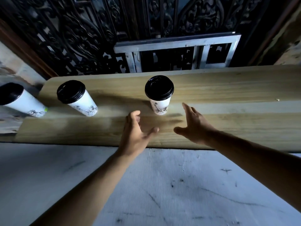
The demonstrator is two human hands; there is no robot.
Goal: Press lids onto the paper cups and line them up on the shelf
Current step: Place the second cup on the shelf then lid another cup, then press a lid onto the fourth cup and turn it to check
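The lidded paper cup [159, 95] is stood just beyond the left hand [136, 136] and right hand [193, 128], both spread wide and empty; alignment is judged next.

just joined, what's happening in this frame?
A person is working with paper cups on a wooden shelf. Three white cups with black lids stand in a row on it: the left cup, the middle cup and the right cup. Neither hand holds anything. The left hand and right hand are open, fingers spread, on either side of the right cup and nearer the camera, not touching it. No loose lids or unlidded cups are in view.
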